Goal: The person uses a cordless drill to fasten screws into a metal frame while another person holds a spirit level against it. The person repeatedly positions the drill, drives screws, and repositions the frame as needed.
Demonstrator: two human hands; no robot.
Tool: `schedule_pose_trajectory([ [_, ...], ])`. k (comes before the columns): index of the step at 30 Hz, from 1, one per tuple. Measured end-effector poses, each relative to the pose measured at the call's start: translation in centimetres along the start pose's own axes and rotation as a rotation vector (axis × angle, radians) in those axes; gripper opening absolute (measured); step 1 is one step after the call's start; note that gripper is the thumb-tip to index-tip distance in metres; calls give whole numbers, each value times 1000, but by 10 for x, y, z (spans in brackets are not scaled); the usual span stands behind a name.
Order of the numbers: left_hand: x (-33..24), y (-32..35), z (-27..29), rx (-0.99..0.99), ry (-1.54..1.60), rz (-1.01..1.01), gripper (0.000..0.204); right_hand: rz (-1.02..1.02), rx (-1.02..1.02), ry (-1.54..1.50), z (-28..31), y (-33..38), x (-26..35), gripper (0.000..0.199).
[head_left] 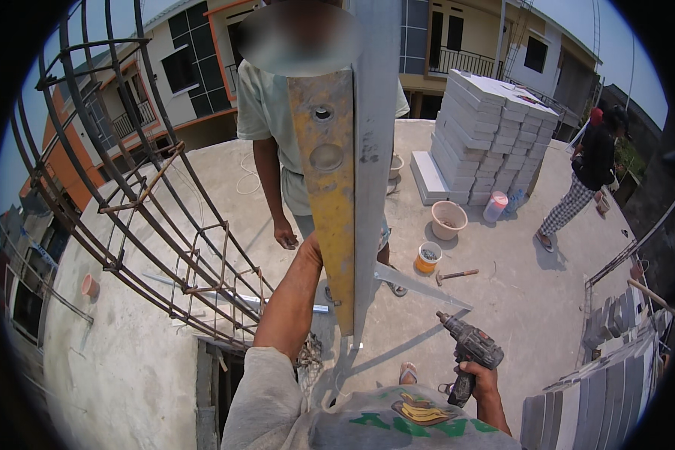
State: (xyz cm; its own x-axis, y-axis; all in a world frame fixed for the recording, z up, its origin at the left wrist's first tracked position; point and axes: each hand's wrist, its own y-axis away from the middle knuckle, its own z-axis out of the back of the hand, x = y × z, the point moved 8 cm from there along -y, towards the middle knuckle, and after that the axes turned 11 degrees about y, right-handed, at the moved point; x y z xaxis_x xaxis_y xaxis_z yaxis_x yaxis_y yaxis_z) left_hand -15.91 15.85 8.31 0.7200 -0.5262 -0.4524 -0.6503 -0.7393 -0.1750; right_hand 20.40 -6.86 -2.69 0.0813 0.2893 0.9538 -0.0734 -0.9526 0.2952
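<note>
We seem partway: the tall grey metal post (376, 150) stands upright, a long worn yellow metal spirit level (327, 202) beside it mostly hiding our left hand (314, 246), whose hold we cannot tell. Right of the post, our right hand (483, 379) grasps a black cordless drill (472, 345), so drilling may remain.

The long metal level (331, 210) is scuffed yellow; the tall metal post (375, 150), pale grey; the pistol-shaped drill (474, 346), black with red; the cloth trousers (566, 204), black-and-white checked.
</note>
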Motion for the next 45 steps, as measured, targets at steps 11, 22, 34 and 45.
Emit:
schedule_pose_trajectory([
  [11,-6,6,-4,187,-207,49,45,74,66,-7,-11,-4,13,57],
  [22,-25,-1,-33,95,-565,-91,45,57,63,-21,-7,11,1,51],
  [34,-21,2,-37,256,-481,-61,36,94,60,-38,-9,12,1,68],
  [45,-27,16,37,-66,-711,-215,36,26,78,-42,-16,15,0,55],
])
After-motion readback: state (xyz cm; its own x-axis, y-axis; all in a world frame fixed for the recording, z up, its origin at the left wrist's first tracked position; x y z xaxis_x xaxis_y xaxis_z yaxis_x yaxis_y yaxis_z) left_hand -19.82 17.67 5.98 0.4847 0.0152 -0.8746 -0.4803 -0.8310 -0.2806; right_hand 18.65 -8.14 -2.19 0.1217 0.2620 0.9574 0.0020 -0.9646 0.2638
